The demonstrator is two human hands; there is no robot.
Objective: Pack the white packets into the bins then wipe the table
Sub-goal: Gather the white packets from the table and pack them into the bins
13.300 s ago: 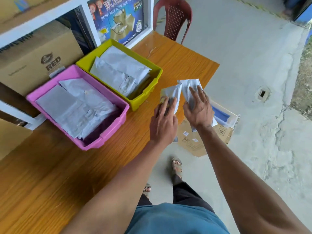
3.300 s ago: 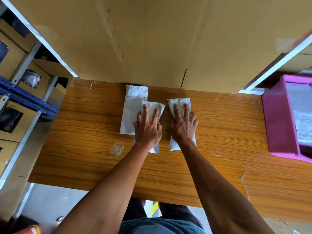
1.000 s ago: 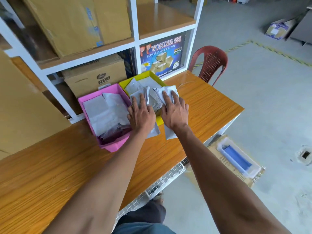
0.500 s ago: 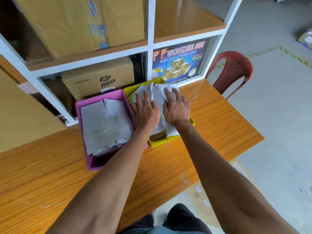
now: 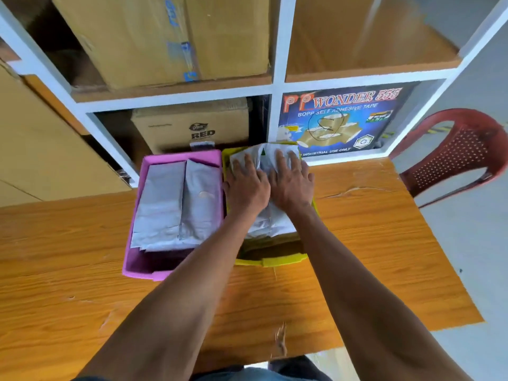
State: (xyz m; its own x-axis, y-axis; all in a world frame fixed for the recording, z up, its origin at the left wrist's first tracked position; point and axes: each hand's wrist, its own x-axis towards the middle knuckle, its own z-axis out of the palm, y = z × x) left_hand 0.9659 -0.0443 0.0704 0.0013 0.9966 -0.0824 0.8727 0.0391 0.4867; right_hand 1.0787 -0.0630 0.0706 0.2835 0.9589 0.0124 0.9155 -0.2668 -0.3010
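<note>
Two bins stand side by side on the wooden table (image 5: 357, 257), against the shelf unit. The pink bin (image 5: 137, 268) on the left holds flat white packets (image 5: 176, 207). White packets (image 5: 270, 224) also fill the yellow bin (image 5: 277, 262) on the right. My left hand (image 5: 246, 185) and my right hand (image 5: 291, 182) lie side by side, palms down with fingers spread, pressing on the packets in the yellow bin. My hands and forearms hide much of that bin.
A white shelf unit (image 5: 277, 86) rises behind the bins with cardboard boxes (image 5: 192, 127) and a blue tape box (image 5: 341, 119). A red plastic chair (image 5: 456, 155) stands at the table's far right end. A large cardboard sheet (image 5: 41, 149) leans at the left.
My hands brought white packets from the table's left part over to the yellow bin and now press them down inside it. The view has moved closer to the bins.
</note>
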